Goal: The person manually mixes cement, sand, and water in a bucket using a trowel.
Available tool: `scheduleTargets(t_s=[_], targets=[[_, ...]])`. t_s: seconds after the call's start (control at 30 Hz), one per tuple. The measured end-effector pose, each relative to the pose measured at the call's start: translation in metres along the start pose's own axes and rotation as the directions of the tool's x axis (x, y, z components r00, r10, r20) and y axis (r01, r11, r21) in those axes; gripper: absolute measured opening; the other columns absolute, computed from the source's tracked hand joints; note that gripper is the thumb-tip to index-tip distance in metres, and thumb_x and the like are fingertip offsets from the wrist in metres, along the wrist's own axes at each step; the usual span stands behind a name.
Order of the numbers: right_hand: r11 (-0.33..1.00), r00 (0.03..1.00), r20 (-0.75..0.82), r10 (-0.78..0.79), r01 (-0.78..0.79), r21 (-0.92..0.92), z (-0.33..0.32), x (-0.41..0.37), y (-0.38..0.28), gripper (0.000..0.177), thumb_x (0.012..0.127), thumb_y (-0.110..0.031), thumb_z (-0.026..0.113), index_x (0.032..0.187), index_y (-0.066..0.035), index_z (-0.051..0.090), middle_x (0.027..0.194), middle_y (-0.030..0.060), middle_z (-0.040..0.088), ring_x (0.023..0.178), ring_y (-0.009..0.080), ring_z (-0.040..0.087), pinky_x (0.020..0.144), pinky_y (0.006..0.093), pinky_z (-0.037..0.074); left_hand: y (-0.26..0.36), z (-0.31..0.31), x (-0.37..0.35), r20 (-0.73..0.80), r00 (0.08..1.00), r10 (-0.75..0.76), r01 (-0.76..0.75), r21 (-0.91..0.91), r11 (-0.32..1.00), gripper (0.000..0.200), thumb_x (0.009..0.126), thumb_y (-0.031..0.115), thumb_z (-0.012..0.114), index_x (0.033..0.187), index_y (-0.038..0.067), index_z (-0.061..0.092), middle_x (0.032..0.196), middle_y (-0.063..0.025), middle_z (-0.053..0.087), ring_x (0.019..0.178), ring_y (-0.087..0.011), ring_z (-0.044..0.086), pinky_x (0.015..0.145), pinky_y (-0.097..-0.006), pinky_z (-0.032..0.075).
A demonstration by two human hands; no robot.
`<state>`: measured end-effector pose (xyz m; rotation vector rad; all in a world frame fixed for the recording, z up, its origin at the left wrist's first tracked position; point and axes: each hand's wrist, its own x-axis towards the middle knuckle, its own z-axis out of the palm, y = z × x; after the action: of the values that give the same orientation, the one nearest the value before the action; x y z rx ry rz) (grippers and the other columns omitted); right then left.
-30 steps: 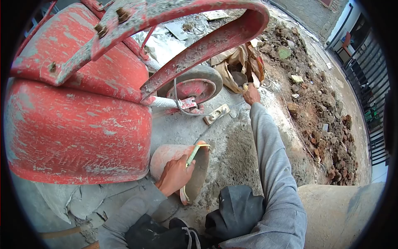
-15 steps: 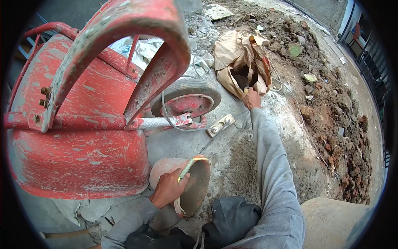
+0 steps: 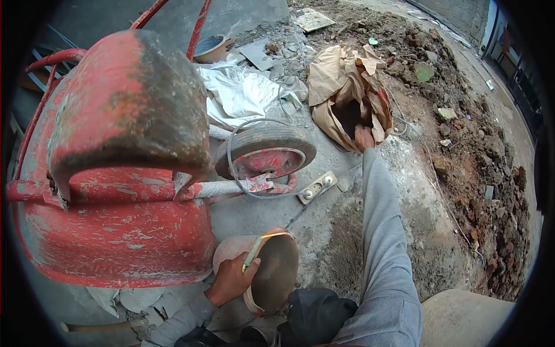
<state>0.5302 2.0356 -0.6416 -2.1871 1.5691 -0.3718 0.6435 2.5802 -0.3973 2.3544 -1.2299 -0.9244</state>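
Observation:
A tilted bucket (image 3: 234, 250), grey with dried residue inside, has its mouth facing right. My left hand (image 3: 234, 280) is closed around its pale green handle (image 3: 252, 253) at the rim. Farther ahead, a crumpled brown paper bag (image 3: 329, 78) stands torn open at the top. My right hand (image 3: 363, 137) is at the bag's near edge with curled fingers reaching inside. Whatever those fingers grip is hidden in the dark opening.
A worn red wheelbarrow (image 3: 115, 231) lies tipped at left, its wheel (image 3: 266, 153) toward the middle. A socket strip (image 3: 317, 187) with a cable lies on the concrete. White sacks (image 3: 237, 95) lie behind the wheel. Soil and rubble (image 3: 462, 156) run along the right.
My right hand has gone deeper into the paper bag; a handle-like piece seen at its fingers before is now hidden. My left hand keeps its hold on the bucket. The camera view has shifted.

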Motion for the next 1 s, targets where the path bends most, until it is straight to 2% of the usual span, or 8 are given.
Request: scheduleTargets(t_s=[0.03, 0.07, 0.1, 0.2, 0.27, 0.37, 0.6, 1.0], targets=[[0.701, 0.926, 0.186, 0.328, -0.371, 0.609, -0.022, -0.016, -0.014, 0.048, 0.094, -0.037, 0.043, 0.109, 0.004, 0.061, 0.11, 0.0265, 0.063, 0.1, 0.0412, 0.063, 0.093, 0.0479, 0.045, 0.0, 0.0, -0.001, -0.018, 1.0, -0.002, 0.001, -0.026, 1.0, 0.036, 0.096, 0.029, 0.054, 0.107, -0.004, 0.063, 0.084, -0.027, 0.066, 0.079, -0.0437, 0.065, 0.068, -0.0467, 0.049], [0.928, 0.985, 0.162, 0.051, -0.107, 0.356, 0.019, 0.022, 0.03, 0.06, 0.092, -0.045, 0.041, 0.118, 0.006, 0.059, 0.122, 0.0297, 0.058, 0.108, 0.0429, 0.059, 0.097, 0.0441, 0.043, 0.0, 0.0, -0.001, -0.037, 0.999, 0.0, -0.002, -0.051, 0.999, 0.035, 0.096, 0.029, 0.054, 0.106, -0.004, 0.063, 0.083, -0.0269, 0.066, 0.079, -0.0432, 0.066, 0.067, -0.0465, 0.049], [0.873, 0.96, 0.262, 0.097, -0.209, 0.442, 0.021, 0.017, 0.025, 0.068, 0.089, -0.05, 0.041, 0.123, 0.007, 0.056, 0.129, 0.0306, 0.054, 0.119, 0.0443, 0.051, 0.103, 0.0409, 0.038, 0.001, 0.0, -0.001, -0.033, 0.999, 0.0, -0.002, -0.054, 0.999, 0.035, 0.096, 0.029, 0.054, 0.106, -0.004, 0.063, 0.083, -0.0269, 0.066, 0.079, -0.0432, 0.066, 0.067, -0.0465, 0.049], [0.843, 0.971, 0.211, 0.115, -0.208, 0.496, 0.005, 0.005, 0.019, 0.064, 0.088, -0.052, 0.047, 0.114, 0.004, 0.061, 0.104, 0.0257, 0.064, 0.091, 0.0387, 0.065, 0.081, 0.0432, 0.049, 0.005, 0.0, -0.001, -0.028, 1.0, 0.0, -0.001, -0.036, 0.999, 0.036, 0.096, 0.029, 0.055, 0.106, -0.004, 0.062, 0.081, -0.0274, 0.065, 0.078, -0.0431, 0.066, 0.067, -0.0461, 0.049], [0.665, 0.779, 0.599, 0.187, -0.549, 0.506, -0.017, -0.001, 0.011, 0.049, 0.09, -0.05, 0.051, 0.098, -0.003, 0.064, 0.069, 0.0122, 0.059, 0.051, 0.0251, 0.057, 0.047, 0.0384, 0.043, 0.001, 0.002, 0.001, -0.028, 0.999, 0.02, -0.02, -0.022, 1.0, 0.035, 0.096, 0.029, 0.055, 0.105, -0.004, 0.063, 0.079, -0.0277, 0.064, 0.076, -0.0428, 0.066, 0.066, -0.0454, 0.049], [0.62, 0.805, 0.568, 0.169, -0.535, 0.574, -0.03, -0.021, 0.001, 0.038, 0.092, -0.046, 0.052, 0.084, -0.01, 0.058, 0.051, -0.0011, 0.043, 0.035, 0.0101, 0.035, 0.034, 0.029, 0.025, 0.009, 0.001, 0.003, -0.044, 0.999, 0.029, -0.031, -0.026, 0.999, 0.034, 0.095, 0.031, 0.055, 0.099, -0.002, 0.063, 0.074, -0.0269, 0.063, 0.069, -0.0433, 0.064, 0.06, -0.0485, 0.048], [0.344, 0.661, 0.749, 0.041, -0.713, 0.611, -0.032, -0.016, 0.004, 0.021, 0.098, -0.036, 0.047, 0.096, -0.017, 0.055, 0.061, -0.001, 0.051, 0.039, 0.0056, 0.039, 0.034, 0.0208, 0.027, 0.009, 0.003, 0.008, -0.05, 0.997, 0.058, -0.06, -0.049, 0.997, 0.033, 0.095, 0.03, 0.056, 0.103, -0.002, 0.064, 0.077, -0.0263, 0.064, 0.07, -0.0435, 0.064, 0.061, -0.0481, 0.048], [0.163, 0.853, 0.475, 0.215, -0.511, 0.844, -0.02, -0.038, -0.022, 0.029, 0.095, -0.033, 0.055, 0.095, -0.004, 0.059, 0.068, 0.0048, 0.055, 0.044, 0.0102, 0.043, 0.037, 0.0241, 0.029, 0.007, 0.001, 0.025, -0.006, 0.998, 0.061, -0.061, -0.033, 0.998, 0.036, 0.096, 0.031, 0.054, 0.108, -0.002, 0.064, 0.082, -0.0275, 0.065, 0.078, -0.043, 0.066, 0.068, -0.0457, 0.049]])
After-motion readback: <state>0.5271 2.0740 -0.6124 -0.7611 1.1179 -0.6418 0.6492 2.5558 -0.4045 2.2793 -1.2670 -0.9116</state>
